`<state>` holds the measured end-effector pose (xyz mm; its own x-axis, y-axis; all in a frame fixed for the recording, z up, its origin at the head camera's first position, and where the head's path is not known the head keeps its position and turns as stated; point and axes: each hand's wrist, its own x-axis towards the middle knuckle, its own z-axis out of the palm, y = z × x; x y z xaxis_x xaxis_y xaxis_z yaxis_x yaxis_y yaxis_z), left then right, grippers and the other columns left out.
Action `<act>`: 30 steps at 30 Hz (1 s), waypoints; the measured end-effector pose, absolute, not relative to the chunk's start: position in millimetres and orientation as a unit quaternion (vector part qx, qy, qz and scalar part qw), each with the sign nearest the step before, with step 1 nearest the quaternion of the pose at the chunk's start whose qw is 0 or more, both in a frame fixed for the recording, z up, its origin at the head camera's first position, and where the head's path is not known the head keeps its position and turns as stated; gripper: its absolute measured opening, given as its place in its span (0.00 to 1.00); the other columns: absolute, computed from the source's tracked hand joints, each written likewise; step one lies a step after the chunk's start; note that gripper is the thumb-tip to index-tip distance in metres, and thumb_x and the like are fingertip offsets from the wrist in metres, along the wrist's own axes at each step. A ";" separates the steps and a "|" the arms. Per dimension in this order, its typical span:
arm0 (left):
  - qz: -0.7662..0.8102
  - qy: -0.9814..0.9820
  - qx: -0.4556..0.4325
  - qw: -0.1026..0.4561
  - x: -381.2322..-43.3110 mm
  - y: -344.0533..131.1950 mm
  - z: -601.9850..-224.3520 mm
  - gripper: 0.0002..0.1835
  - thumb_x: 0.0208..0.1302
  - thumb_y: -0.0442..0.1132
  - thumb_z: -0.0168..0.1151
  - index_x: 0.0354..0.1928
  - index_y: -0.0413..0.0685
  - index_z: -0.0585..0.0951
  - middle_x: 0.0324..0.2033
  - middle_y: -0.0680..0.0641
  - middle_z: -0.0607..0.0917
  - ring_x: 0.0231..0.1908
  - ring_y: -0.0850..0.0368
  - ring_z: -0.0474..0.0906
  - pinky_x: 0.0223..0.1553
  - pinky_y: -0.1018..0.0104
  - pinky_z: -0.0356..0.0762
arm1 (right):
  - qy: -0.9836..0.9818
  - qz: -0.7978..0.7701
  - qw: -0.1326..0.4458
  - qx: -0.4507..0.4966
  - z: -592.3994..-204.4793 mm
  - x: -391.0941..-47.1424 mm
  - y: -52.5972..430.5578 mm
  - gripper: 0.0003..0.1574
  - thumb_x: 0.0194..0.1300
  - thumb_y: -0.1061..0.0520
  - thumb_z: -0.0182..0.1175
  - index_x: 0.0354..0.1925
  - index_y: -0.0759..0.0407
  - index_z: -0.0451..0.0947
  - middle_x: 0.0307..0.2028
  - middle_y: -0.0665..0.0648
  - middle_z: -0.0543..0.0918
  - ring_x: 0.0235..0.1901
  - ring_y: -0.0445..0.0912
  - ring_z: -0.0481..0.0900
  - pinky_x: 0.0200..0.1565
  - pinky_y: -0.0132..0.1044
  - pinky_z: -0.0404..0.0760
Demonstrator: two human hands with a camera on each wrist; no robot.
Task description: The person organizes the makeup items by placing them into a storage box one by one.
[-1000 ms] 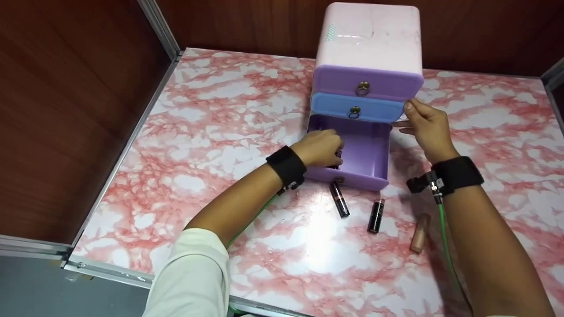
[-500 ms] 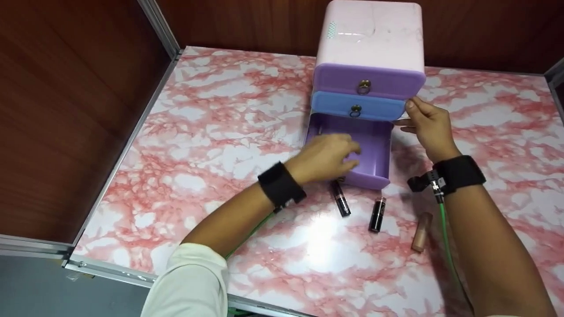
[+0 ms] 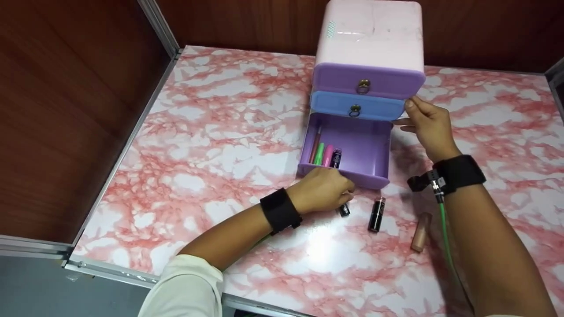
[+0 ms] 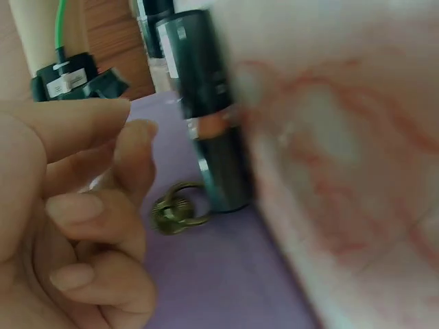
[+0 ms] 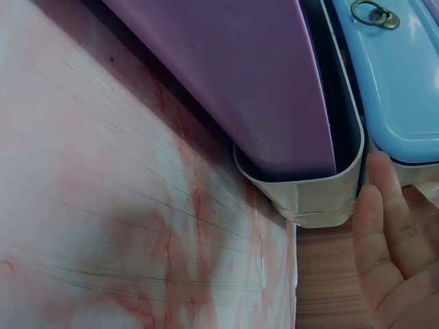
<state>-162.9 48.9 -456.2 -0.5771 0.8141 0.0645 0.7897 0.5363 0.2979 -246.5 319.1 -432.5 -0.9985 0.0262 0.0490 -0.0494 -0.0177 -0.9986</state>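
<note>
My left hand [image 3: 324,190] hovers in front of the pulled-out bottom drawer [image 3: 368,179], over a black lipstick [image 3: 344,210] partly hidden by it. In the left wrist view its fingers are loosely bent and hold nothing; the lipstick [image 4: 214,161], black with a coppery band, lies a little apart from the fingertips, near the drawer's ring pull [image 4: 171,214]. My right hand [image 3: 431,127] rests its fingers against the side of the pink drawer cabinet [image 3: 370,39], by the blue middle drawer [image 3: 357,106]; the right wrist view shows these fingers [image 5: 387,199] fairly straight.
Inside the drawer's left side stand a brown pencil [image 3: 315,147], a green tube [image 3: 320,154], a pink tube [image 3: 328,155] and a black lipstick [image 3: 336,158]. Another black lipstick [image 3: 376,215] and a brown tube [image 3: 421,232] lie on the marbled table [image 3: 211,145].
My left hand has let go of a black lipstick in the drawer, lifted out and come forward to the one lying in front. My right hand stays at the cabinet.
</note>
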 end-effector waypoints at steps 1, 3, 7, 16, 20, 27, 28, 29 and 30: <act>0.142 0.879 0.453 0.047 -162.4 48.2 -459.0 0.11 0.68 0.47 0.58 0.28 0.54 0.81 0.19 0.56 0.75 0.21 0.63 0.72 0.26 0.66 0.74 | -0.700 0.714 0.025 0.007 -432.3 -246.4 318.6 0.33 0.66 0.48 0.61 0.66 0.57 0.69 0.65 0.62 0.69 0.37 0.47 0.86 0.40 0.33 0.82; 0.129 0.885 0.444 0.060 -161.7 47.3 -463.7 0.12 0.68 0.49 0.58 0.28 0.55 0.79 0.19 0.56 0.74 0.21 0.62 0.72 0.27 0.65 0.74 | -0.701 0.713 0.023 0.007 -432.2 -246.5 318.0 0.33 0.66 0.48 0.62 0.66 0.57 0.70 0.65 0.62 0.70 0.37 0.47 0.86 0.40 0.33 0.82; 0.121 0.887 0.437 0.081 -161.8 45.6 -470.4 0.13 0.69 0.53 0.57 0.29 0.56 0.79 0.19 0.57 0.75 0.21 0.62 0.73 0.29 0.64 0.73 | -0.703 0.711 0.024 0.010 -433.0 -247.5 318.8 0.33 0.66 0.49 0.61 0.66 0.56 0.69 0.66 0.62 0.68 0.37 0.47 0.86 0.41 0.34 0.82; 0.154 0.881 0.433 0.110 -160.7 40.1 -473.5 0.14 0.66 0.55 0.60 0.26 0.59 0.80 0.19 0.59 0.77 0.21 0.62 0.73 0.25 0.66 0.71 | -0.700 0.714 0.022 0.003 -430.4 -246.9 319.1 0.34 0.67 0.49 0.61 0.67 0.59 0.68 0.66 0.63 0.66 0.37 0.47 0.86 0.40 0.32 0.82; 0.154 0.883 0.432 0.102 -159.7 38.5 -472.6 0.08 0.63 0.51 0.63 0.31 0.59 0.85 0.22 0.61 0.79 0.22 0.62 0.73 0.25 0.67 0.71 | -0.702 0.711 0.023 0.002 -429.1 -246.2 318.5 0.33 0.66 0.49 0.61 0.66 0.58 0.69 0.66 0.63 0.68 0.37 0.47 0.86 0.40 0.32 0.82; 0.176 0.863 0.466 0.088 -154.7 35.5 -459.5 0.07 0.61 0.42 0.61 0.39 0.57 0.87 0.22 0.61 0.78 0.20 0.64 0.71 0.22 0.69 0.69 | -0.699 0.715 0.022 0.002 -432.2 -247.5 319.3 0.34 0.66 0.49 0.62 0.66 0.57 0.70 0.65 0.63 0.69 0.37 0.48 0.86 0.40 0.33 0.82; 0.182 0.858 0.473 0.084 -154.0 35.2 -456.5 0.08 0.62 0.41 0.61 0.41 0.57 0.86 0.21 0.60 0.77 0.19 0.64 0.70 0.22 0.70 0.69 | -0.698 0.715 0.023 0.003 -432.2 -247.4 319.4 0.34 0.66 0.49 0.62 0.66 0.57 0.69 0.65 0.63 0.69 0.37 0.48 0.86 0.40 0.33 0.82; 0.190 0.853 0.479 0.078 -153.4 34.8 -453.3 0.10 0.62 0.41 0.61 0.44 0.56 0.86 0.20 0.60 0.76 0.18 0.65 0.68 0.21 0.70 0.68 | -0.697 0.717 0.024 0.003 -432.2 -247.2 319.4 0.34 0.66 0.49 0.62 0.66 0.58 0.69 0.65 0.63 0.70 0.37 0.48 0.86 0.39 0.33 0.82; 0.201 0.848 0.485 0.071 -152.9 34.5 -450.1 0.12 0.62 0.41 0.61 0.46 0.56 0.85 0.20 0.59 0.75 0.17 0.65 0.67 0.20 0.71 0.67 | -0.696 0.717 0.025 0.004 -432.2 -247.0 319.4 0.34 0.66 0.49 0.62 0.66 0.58 0.69 0.64 0.63 0.70 0.37 0.47 0.86 0.39 0.33 0.82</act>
